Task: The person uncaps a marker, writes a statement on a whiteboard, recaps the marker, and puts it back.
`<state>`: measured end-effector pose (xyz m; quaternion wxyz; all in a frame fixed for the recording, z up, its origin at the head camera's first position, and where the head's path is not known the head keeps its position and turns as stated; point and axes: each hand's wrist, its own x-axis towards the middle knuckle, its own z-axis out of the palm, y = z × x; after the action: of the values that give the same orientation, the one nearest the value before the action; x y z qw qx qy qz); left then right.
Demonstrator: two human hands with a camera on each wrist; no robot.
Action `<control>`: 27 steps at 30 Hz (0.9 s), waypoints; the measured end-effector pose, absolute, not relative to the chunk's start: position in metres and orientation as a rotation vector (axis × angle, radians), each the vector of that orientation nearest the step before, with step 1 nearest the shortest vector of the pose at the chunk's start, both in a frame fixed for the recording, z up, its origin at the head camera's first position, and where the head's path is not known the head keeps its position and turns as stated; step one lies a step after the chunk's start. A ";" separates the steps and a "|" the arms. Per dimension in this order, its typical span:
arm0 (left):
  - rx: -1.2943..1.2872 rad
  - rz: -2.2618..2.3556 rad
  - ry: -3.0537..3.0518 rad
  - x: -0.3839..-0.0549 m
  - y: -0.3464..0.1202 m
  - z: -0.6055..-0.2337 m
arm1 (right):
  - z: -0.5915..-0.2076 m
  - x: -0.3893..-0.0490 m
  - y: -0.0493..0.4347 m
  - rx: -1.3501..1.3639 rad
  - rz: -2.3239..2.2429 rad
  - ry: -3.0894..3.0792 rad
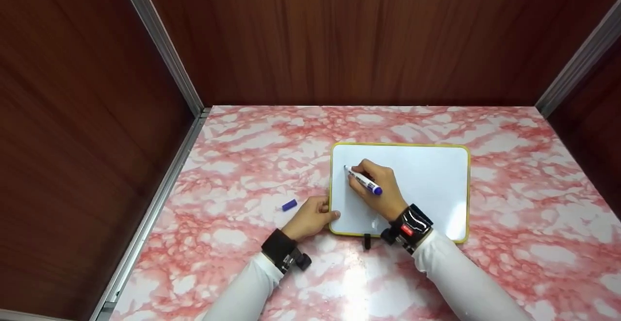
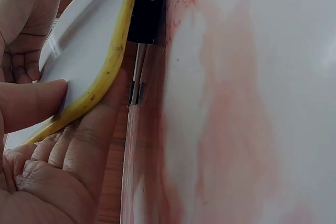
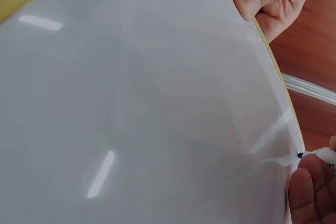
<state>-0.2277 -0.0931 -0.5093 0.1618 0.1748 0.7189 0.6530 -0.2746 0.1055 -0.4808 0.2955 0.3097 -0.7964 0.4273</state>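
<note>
Fingers on both hands are pinching something. Going left to right, a small blue cap (image 1: pixel 289 205) lies on its side on the table (image 1: pixel 233 166), near the left hand (image 1: pixel 309 218). That hand pinches the left edge of a white board (image 1: pixel 427 180), with the thumb on top and the other fingers underneath. The board lies toward the right side of the table and has a yellow rim (image 1: pixel 468 190). Over the left part of the board, the right hand (image 1: pixel 389 202) pinches a white and blue marker (image 1: pixel 361 180) on a slant, tip near the board's left edge. It is hard to tell if the tip touches.

Part of the board is hidden under the right hand. A little black thing (image 1: pixel 367 241) is at the board's near edge, too small to make out. In the right wrist view, the marker is cut off by the side of the picture. Each wrist has a black band, and both white sleeves run off the bottom of the head view.

The table is pink, red and white with swirls, and a bright shine sits near the front. Brown wood walls (image 1: pixel 339 40) stand to the left, behind and to the right, with silver strips (image 1: pixel 162 44) in the corners.
</note>
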 end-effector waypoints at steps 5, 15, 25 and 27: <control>0.515 1.858 2.052 -0.228 -0.092 -0.509 | -0.483 -0.273 0.106 0.825 1.179 -2.136; 0.552 1.832 2.100 -0.228 -0.094 -0.508 | -0.482 -0.264 0.106 0.851 1.171 -2.182; 0.550 1.802 2.134 -0.242 -0.095 -0.537 | -0.488 -0.257 0.106 0.896 1.199 -2.222; 0.541 1.808 2.130 -0.242 -0.095 -0.537 | -0.489 -0.255 0.106 0.903 1.201 -2.235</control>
<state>-0.2423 -0.0947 -0.5374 0.1471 0.1880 0.7403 0.6284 -0.2553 0.1062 -0.4890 0.2225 0.3269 -0.8090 0.4349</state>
